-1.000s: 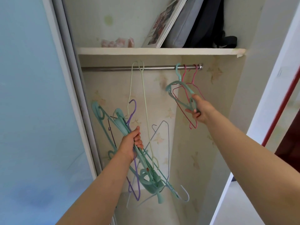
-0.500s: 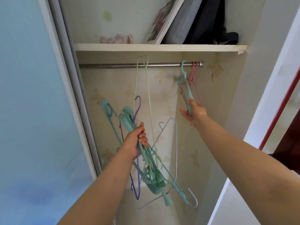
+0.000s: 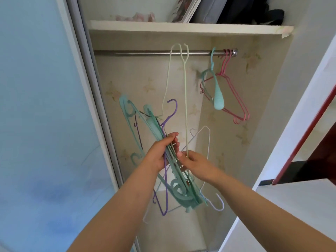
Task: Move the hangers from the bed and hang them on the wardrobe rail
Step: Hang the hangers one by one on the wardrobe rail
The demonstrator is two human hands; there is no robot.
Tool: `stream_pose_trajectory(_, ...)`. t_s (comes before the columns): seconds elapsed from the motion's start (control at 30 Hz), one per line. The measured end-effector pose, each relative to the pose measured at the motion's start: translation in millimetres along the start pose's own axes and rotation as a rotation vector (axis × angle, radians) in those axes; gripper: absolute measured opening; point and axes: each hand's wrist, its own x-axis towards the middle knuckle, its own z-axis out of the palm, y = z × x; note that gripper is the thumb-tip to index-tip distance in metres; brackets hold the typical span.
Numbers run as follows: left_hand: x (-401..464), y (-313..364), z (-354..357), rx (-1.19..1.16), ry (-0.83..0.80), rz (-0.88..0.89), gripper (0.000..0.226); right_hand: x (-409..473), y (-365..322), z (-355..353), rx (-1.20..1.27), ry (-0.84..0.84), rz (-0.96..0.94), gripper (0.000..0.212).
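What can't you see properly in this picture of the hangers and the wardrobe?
- Head view: the bundle of hangers overlaps itself, so its count is unclear.
- Right hand fingertips: hidden among the hangers; which one they touch is unclear.
- Book on the shelf: cut off by the top edge.
- Teal hanger on the rail: motion-blurred.

Glossy metal rail (image 3: pixel 138 52), matt teal plastic hanger (image 3: pixel 217 99), coated pink wire hangers (image 3: pixel 236 99).

Teal hanger (image 3: pixel 217 99) + pink hangers (image 3: pixel 234 99) on silver rail (image 3: pixel 138 52); cream floral wallpaper (image 3: pixel 138 84); pale-blue door (image 3: pixel 36 106).
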Motion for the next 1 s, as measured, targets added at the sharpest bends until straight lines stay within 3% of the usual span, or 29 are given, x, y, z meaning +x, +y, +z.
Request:
stream_pose_trajectory(0.07,-4.5,-4.5,1.1,-0.029,-0.036,-0.028,0.019,-6.0,11.3,4.0,-0.043,-0.028,0.061,0.039)
stream_pose_trajectory(0.13,-9.8,-9.5,2.4,-0.012,-0.067,-0.052,0.021,-8.5,18.5,6.1,0.069,-0.003,0.122,0.04)
stream_pose_trajectory(0.33,-21.1,-22.7,1.0,-0.049,-0.107,-0.182,0.023,-19.7,24.7,15.0,0.268,0.331,0.075,0.041)
stream_pose_trajectory(0.43,-24.3,-30.5,-4.6,-0.062,-0.103,-0.172,0.022,-24.0,25.4,13.9,0.128,0.423,0.04,0.04)
stream_pose_trajectory(0.5,-24.6,-34.5,-11.5,0.024,-0.07,-0.146,0.019,-29.0,23.8,4.9,0.117,0.38,0.046,0.038)
stream_pose_trajectory(0.6,-24.7,-39.6,-22.8,0.122,0.009,-0.133,0.011,-37.2,18.9,-13.7,0.493,0.198,0.127,0.036)
stream_pose_trajectory(0.67,-24.8,-41.7,-27.8,0.118,0.015,-0.128,0.01,-42.0,18.1,-27.7,0.596,0.133,0.146,0.037)
stream_pose_trajectory(0.77,-24.8,-42.5,-35.4,0.199,0.048,-0.087,0.026,-45.3,19.0,-40.5,0.56,0.132,0.136,0.033)
stream_pose_trajectory(0.87,-27.0,-42.3,-42.4,0.274,0.072,-0.051,0.029,-46.5,17.7,-48.6,0.39,0.242,0.086,0.023)
stream_pose_trajectory(1.0,-26.8,-41.2,-45.7,0.276,0.076,-0.035,0.029,-45.4,18.8,-47.8,0.242,0.348,0.101,0.045)
